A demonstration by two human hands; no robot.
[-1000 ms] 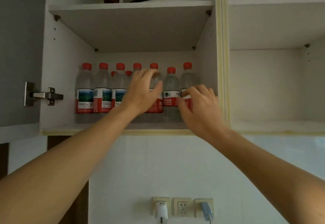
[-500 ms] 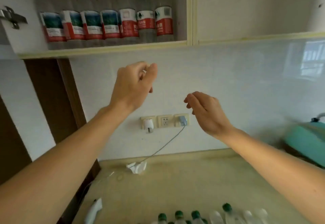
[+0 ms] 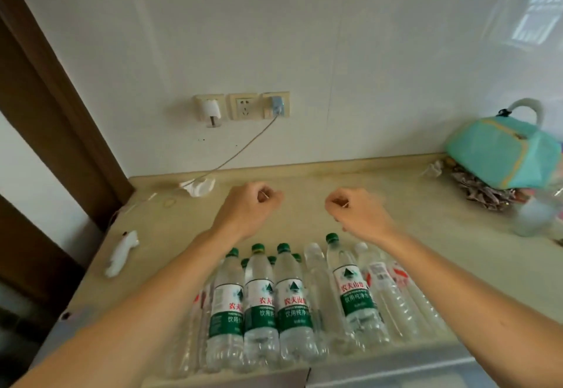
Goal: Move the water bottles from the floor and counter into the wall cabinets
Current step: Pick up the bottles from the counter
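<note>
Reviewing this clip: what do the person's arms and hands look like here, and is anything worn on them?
Two bare forearms enter from the bottom corners. No sleeves, gloves, watch or rings show on the left hand or the right hand.

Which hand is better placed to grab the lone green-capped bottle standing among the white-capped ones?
Right. The right hand hovers empty almost directly above that green-capped bottle; the left hand sits over the left cluster.

Green-capped bottles [image 3: 291, 302] at lower centre of the frame carry labels reading 农夫山 in red over 饮用纯净 in white; smaller print is unreadable.
</note>
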